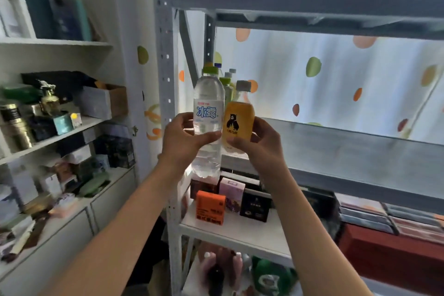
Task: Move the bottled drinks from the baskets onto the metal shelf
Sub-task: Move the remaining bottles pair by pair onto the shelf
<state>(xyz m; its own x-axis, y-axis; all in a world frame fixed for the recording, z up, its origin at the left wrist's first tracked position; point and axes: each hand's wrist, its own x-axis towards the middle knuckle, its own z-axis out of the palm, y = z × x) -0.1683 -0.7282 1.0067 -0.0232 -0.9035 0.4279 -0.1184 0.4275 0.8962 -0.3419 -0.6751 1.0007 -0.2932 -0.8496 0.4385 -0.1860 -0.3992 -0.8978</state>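
Head view: left hand (185, 137) grips a water bottle (208, 118), right hand (258, 144) an orange drink bottle (237, 127), nearing several bottles (227, 84) already on the metal shelf (348, 142).

Both my arms are raised and extended forward, forearms converging at chest height. My left hand (186, 133) has fingers and thumb curled in a grip, thumb across the front. My right hand (255, 142) is curled in a grip too, beside the left.

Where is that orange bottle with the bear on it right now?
In the head view, centre frame, the orange bear bottle is held by the right hand, beside the clear water bottle, at the metal shelf's left end.
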